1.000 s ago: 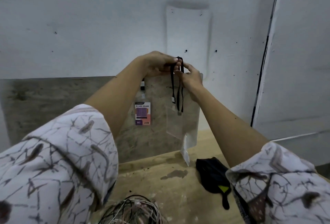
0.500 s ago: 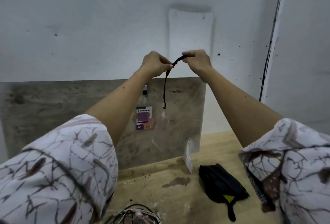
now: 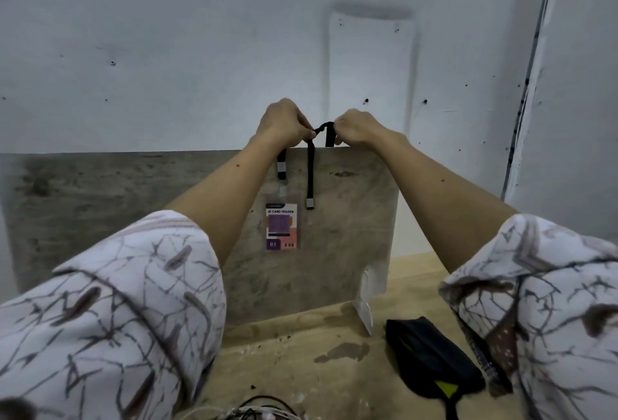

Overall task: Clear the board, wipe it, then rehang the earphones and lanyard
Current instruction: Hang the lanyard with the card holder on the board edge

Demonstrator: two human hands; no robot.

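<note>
A grey-brown board [image 3: 351,235] stands upright against the white wall. Both hands are at its top edge. My left hand [image 3: 284,125] and my right hand [image 3: 357,128] each pinch the black lanyard strap [image 3: 311,172], which arches between them. One strap end hangs free down the board's face. The other end carries a clear ID card holder [image 3: 281,226] hanging in front of the board. A tangle of earphone cables [image 3: 254,411] lies on the wooden table at the bottom edge of the view, partly cut off.
A black cloth with a yellow patch [image 3: 431,359] lies on the wooden table [image 3: 301,352] at the right. A white stand piece [image 3: 364,309] props the board near its lower right. A white panel [image 3: 368,61] is fixed on the wall above.
Both hands have risen from the board's face to its top edge and drawn the strap out between them. The card holder now hangs lower and in full view.
</note>
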